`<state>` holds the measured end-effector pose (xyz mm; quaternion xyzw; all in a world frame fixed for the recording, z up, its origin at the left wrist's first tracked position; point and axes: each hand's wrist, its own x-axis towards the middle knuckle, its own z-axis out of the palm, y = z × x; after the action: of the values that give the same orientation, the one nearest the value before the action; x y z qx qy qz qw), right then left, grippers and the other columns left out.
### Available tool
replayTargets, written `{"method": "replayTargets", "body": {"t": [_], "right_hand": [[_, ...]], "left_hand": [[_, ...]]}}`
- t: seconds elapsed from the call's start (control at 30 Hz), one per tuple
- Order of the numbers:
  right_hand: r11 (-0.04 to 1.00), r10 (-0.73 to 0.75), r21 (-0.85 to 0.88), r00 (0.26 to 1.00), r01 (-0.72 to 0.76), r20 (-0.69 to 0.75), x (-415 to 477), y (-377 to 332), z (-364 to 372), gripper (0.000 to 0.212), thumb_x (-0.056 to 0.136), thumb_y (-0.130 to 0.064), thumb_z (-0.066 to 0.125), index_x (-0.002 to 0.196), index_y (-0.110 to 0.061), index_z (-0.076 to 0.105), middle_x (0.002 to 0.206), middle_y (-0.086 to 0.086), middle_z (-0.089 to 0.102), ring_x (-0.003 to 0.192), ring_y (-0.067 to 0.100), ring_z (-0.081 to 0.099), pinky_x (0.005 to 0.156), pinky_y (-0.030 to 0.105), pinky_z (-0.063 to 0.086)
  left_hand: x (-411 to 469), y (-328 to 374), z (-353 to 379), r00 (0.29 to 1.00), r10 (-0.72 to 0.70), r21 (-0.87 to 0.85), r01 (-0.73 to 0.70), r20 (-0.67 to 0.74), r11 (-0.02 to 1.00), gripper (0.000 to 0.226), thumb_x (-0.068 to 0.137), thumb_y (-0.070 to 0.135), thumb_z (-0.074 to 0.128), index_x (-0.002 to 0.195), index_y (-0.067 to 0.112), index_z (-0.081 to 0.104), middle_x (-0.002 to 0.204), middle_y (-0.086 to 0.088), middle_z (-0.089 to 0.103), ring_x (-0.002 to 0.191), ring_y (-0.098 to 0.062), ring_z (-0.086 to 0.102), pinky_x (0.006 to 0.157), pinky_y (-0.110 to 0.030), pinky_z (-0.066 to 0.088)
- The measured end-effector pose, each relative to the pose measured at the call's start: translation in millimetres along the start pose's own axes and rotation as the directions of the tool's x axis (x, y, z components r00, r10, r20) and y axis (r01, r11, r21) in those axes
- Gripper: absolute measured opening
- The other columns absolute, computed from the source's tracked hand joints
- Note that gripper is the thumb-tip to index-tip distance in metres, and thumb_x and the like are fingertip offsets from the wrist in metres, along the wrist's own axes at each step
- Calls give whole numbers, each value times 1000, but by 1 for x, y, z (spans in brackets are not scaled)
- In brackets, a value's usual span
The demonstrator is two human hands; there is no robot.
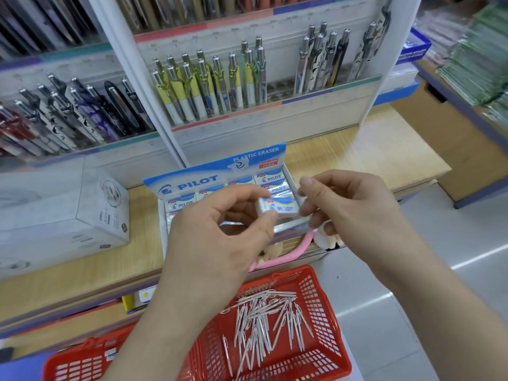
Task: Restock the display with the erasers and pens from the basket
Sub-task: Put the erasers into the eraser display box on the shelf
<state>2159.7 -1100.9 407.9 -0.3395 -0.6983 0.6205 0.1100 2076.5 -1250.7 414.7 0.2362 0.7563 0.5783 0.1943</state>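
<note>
Over the box [220, 176], left fingers [270, 215] pinch 1 eraser [279, 207] (right fingers [304, 209] touching).

Red plastic mesh basket [324, 306], wood-grain shelf [384, 160], glossy wrapped eraser [277, 207]

Left hand [220, 237] in pinch grip, right hand [354, 213] curled — perhaps pinching

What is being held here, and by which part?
One eraser: the left hand pinches its left end; the right hand touches its right end, though whether that is a grip cannot be told.
</note>
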Motion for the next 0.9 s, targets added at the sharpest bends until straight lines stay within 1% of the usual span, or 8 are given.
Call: {"method": "replayTargets", "body": {"t": [0.07,0.17,0.27,0.37,0.47,0.67,0.77,0.9], "right_hand": [[984,-21,-177,996,5,-86,3,5,-6,17,88,-30,62,76,-20,68,65,6,67,57,26,61,54,41,49],[970,1,-243,998,-17,-67,3,9,-8,11,88,-29,61,80,-24,67,69,4,68,73,33,64,67,50,53],[974,24,-226,1000,-26,-12,4,12,-3,3,87,-26,64,85,-24,66,68,0,70,71,31,67,66,51,56],[979,50,-200,999,-46,14,7,14,1,4,85,-23,68,89,-22,66,67,-2,71,62,17,69,67,44,60],[988,96,-122,995,-92,26,10,15,1,9,83,-20,71,90,-16,67,70,5,72,63,20,71,69,43,60],[988,131,-85,991,-128,35,13,15,0,18,77,-15,78,90,-12,66,69,7,70,63,25,71,68,41,61],[985,128,-118,992,-125,19,16,14,3,19,76,-9,78,88,-12,64,70,10,70,59,25,70,66,44,60],[979,95,-181,995,-98,-25,18,14,8,18,74,-2,72,83,-14,62,70,12,70,57,26,69,61,47,58]], "left_hand": [[4,-5,-1,999,-39,63,41,-28,997,17,73,15,75,77,31,71,65,13,65,60,0,58,60,-12,47],[7,-12,7,994,-103,173,110,-49,979,17,72,18,77,79,34,73,65,15,68,60,1,62,60,-9,46],[6,-14,19,992,-109,296,125,-71,947,18,72,21,76,86,32,74,65,16,69,63,5,63,70,-14,51],[7,-12,25,998,-45,464,63,-49,884,18,73,30,74,91,30,75,75,14,69,72,-1,63,75,-23,51],[11,-7,25,1000,-15,581,-1,23,814,19,74,35,71,92,29,74,85,11,65,78,-7,60,77,-28,49],[19,-3,20,985,-35,677,-88,166,731,19,84,33,61,92,21,73,86,3,63,82,-15,58,79,-35,48],[19,-9,18,984,-12,619,-101,176,779,17,83,28,60,85,16,71,79,1,63,74,-16,59,74,-38,50],[17,-15,17,989,45,570,-117,139,814,11,80,18,67,81,27,74,81,10,65,76,-7,58,76,-34,51]]}}
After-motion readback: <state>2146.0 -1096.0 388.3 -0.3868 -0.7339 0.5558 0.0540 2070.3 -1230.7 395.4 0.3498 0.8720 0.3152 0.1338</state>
